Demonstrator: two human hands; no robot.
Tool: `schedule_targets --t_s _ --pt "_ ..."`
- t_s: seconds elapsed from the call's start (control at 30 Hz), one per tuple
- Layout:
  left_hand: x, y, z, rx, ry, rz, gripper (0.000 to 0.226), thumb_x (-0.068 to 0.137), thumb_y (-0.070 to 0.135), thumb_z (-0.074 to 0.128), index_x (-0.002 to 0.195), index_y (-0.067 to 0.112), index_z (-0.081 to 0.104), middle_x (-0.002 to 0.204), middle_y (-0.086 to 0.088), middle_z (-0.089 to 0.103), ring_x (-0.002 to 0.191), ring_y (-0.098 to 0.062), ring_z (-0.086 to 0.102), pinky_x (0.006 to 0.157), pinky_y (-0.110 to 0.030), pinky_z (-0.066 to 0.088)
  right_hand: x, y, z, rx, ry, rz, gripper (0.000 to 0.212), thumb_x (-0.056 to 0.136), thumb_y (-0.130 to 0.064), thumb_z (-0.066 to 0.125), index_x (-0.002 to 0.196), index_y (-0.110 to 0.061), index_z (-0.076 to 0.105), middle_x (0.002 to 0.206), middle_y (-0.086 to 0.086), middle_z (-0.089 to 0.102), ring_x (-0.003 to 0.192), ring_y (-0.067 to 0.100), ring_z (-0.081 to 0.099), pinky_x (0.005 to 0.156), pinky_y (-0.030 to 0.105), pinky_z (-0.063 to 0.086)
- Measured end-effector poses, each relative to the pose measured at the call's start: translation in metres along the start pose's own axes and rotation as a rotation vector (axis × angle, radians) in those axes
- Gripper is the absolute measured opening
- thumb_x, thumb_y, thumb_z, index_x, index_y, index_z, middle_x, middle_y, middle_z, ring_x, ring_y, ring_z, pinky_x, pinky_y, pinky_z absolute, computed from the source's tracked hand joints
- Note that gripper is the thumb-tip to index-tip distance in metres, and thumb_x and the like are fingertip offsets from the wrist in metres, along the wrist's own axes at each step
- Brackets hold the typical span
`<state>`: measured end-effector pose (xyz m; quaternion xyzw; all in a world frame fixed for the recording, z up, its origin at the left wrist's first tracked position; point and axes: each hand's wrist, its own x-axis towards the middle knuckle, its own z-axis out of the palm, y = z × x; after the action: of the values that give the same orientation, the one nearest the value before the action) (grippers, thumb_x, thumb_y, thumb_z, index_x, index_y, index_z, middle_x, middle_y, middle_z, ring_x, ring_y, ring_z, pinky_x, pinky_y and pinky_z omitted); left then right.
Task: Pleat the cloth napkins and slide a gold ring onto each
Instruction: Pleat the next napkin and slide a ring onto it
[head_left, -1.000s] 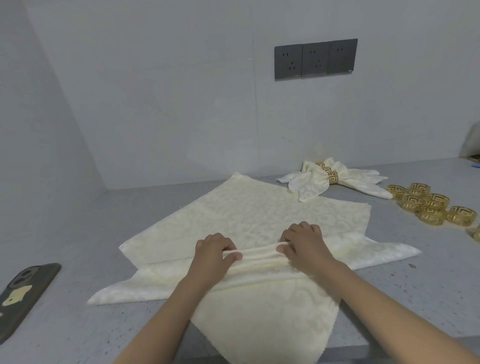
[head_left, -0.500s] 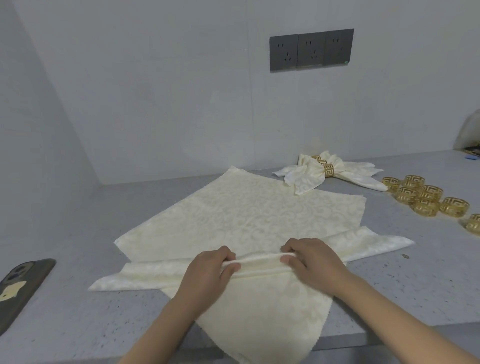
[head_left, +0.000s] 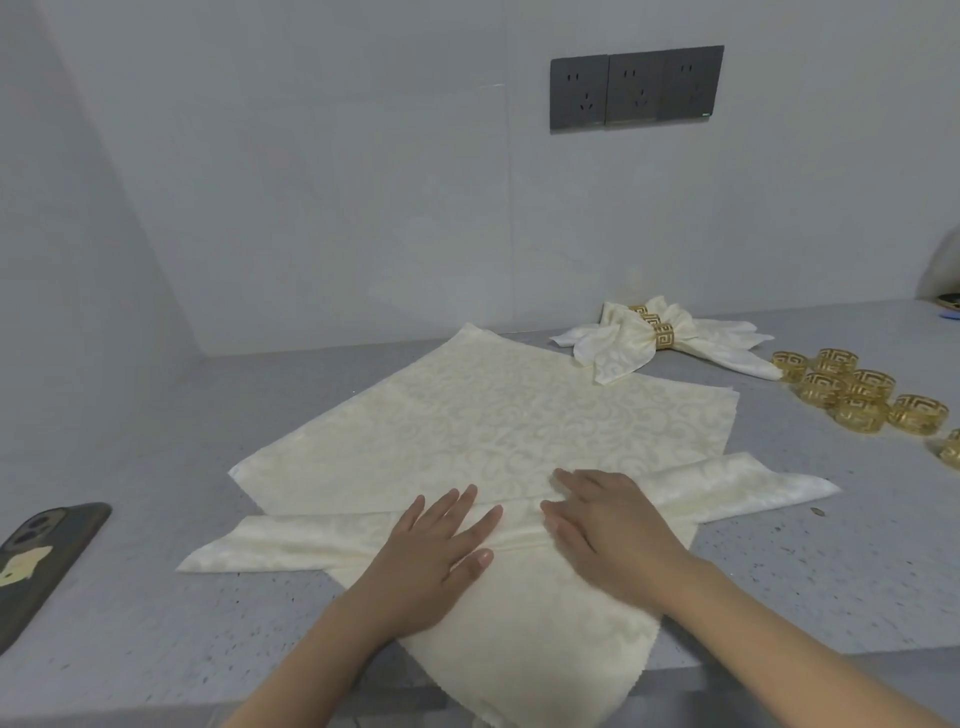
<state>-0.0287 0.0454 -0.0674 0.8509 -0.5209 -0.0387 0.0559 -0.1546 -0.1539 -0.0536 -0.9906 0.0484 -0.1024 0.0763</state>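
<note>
- Cream cloth napkin (head_left: 498, 415): spread corner-on across the grey desk (head_left: 156, 597); near corner overhangs the front edge.
- Pleated band (head_left: 322, 535): folded strip running left to right across the napkin's near half; both pointed ends lie flat on the desk.
- Left hand (head_left: 436, 551): palm down on the band, grip spread, fingers straight and pressing the fold flat.
- Right hand (head_left: 608, 519): palm down just beside the left hand, apart from it; grip spread, fingers extended over the band's far edge.
- Finished napkins (head_left: 639, 343): pleated, each gathered in a gold ring, lying near the back wall beyond the spread napkin's far right edge.
- Loose gold rings (head_left: 852, 389): clustered on the desk right of the finished napkins.
- Phone (head_left: 36, 556): dark case, camera side up, at the desk's left edge.
- Wall sockets (head_left: 636, 85): three dark units in a row above the desk.
</note>
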Motion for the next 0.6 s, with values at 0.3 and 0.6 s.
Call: schedule_targets --t_s 0.3,0.6 --pt "0.003 -0.017 -0.007 -0.602 0.162 -0.204 0.039 0.103 0.022 0.035 0.137 0.039 0.041 0.141 0.026 0.033 0.14 0.0 0.022 0.11 -0.009 0.011 0.045 -0.046 0.014 0.695 0.007 0.282 0.004 0.081 -0.027 0.066 0.081 -0.031 0.065 0.063 -0.014 0.056 0.06 0.0 0.052 0.06 0.02 0.043" --pt "0.003 -0.043 -0.033 -0.211 0.03 -0.359 0.031 0.091 0.037 0.056 0.121 0.044 0.048 0.111 0.015 0.046 0.114 -0.01 0.04 0.09 -0.026 0.023 0.049 -0.058 0.014 0.511 -0.032 0.281 0.023 0.075 -0.052 0.069 0.095 -0.042 0.066 0.072 -0.013 0.047 0.066 -0.001 0.046 0.057 0.016 0.027"
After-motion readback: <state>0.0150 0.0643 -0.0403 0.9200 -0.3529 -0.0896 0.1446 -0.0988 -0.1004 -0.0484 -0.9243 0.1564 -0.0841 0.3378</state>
